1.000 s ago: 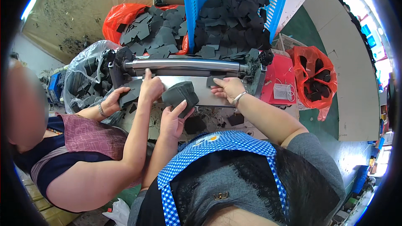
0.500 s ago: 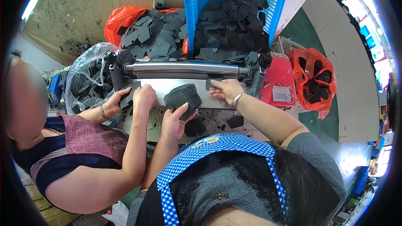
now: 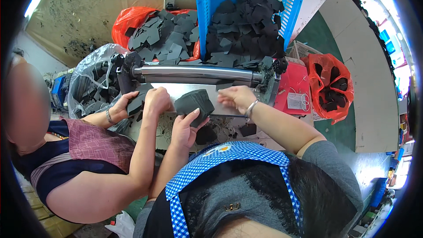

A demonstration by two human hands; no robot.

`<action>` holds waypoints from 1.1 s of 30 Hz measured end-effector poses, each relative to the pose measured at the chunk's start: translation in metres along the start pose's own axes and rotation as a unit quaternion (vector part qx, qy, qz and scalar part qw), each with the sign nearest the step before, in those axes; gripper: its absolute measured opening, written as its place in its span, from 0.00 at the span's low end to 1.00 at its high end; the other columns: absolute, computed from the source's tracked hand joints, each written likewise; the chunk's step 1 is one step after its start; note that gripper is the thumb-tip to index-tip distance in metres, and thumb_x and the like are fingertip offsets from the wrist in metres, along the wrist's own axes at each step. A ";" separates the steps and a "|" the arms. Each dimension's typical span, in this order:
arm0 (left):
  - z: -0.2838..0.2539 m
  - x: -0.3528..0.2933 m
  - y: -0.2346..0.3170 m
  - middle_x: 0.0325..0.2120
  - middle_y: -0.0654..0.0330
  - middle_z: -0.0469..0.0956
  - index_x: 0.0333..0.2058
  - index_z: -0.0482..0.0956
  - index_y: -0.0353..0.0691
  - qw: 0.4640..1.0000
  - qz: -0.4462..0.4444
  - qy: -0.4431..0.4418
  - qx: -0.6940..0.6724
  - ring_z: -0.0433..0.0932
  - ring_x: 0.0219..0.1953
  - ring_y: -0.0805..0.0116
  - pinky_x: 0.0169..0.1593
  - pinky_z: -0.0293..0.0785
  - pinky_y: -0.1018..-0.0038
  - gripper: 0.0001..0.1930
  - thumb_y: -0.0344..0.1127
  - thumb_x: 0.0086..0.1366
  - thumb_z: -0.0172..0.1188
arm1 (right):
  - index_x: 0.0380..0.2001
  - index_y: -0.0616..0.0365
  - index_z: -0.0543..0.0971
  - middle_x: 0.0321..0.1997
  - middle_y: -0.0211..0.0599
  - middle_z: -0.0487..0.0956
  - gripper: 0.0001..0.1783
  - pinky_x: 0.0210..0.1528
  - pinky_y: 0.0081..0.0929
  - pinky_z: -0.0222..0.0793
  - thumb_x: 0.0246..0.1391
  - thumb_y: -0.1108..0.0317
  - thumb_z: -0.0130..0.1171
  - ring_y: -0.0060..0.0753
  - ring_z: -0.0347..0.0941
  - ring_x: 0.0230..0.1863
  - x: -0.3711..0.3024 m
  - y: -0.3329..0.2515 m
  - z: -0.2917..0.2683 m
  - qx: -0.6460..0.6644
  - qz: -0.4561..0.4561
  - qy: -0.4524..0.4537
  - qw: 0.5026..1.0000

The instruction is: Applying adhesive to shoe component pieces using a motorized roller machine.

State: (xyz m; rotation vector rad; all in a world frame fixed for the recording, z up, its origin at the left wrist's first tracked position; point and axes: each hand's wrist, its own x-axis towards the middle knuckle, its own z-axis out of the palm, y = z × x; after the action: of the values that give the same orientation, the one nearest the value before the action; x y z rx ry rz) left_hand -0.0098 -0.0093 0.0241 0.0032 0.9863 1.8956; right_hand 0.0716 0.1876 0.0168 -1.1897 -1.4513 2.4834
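My left hand [image 3: 185, 131] is closed round a thick stack of flat dark-grey pieces [image 3: 194, 103], thumb on top, over the front edge of a shiny metal plate [image 3: 169, 90]. My right hand [image 3: 240, 99] is above the plate's right part, its fingers apart and slightly blurred. Just beyond its fingertips, a single dark piece [image 3: 224, 86] lies at the steel roller [image 3: 194, 73] of the machine. To my left, a co-worker's hand [image 3: 121, 108] holds several dark pieces [image 3: 140, 99], and that person's other hand [image 3: 157, 100] is curled above the plate.
Behind the roller stand a blue basket [image 3: 203, 17] and a red bag [image 3: 125, 22], both with dark pieces. A clear bag [image 3: 83, 68] of pieces is at the left. On the right are a red board [image 3: 291, 79] and another red bag [image 3: 346, 68]. Scraps litter the bench's near edge.
My right hand has come away from the single dark piece, which now lies at the roller, partly hidden. My left hand still grips the stack. The co-worker's curled hand has shifted slightly right.
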 end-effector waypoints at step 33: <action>-0.002 0.007 -0.010 0.40 0.57 0.74 0.43 0.70 0.34 0.999 -0.025 -0.002 0.020 0.74 0.42 0.66 0.44 0.75 0.64 0.13 0.30 0.60 0.55 | 0.29 0.63 0.75 0.20 0.27 0.73 0.13 0.15 0.10 0.55 0.45 0.65 0.65 0.15 0.69 0.17 -0.012 0.012 0.004 -0.127 0.022 -0.115 0.985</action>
State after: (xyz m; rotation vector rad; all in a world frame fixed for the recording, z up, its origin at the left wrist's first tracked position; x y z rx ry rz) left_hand -0.0067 -0.0035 0.0139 0.0054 1.0137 1.8289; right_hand 0.0819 0.1732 0.0157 -1.0016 -1.8660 2.5999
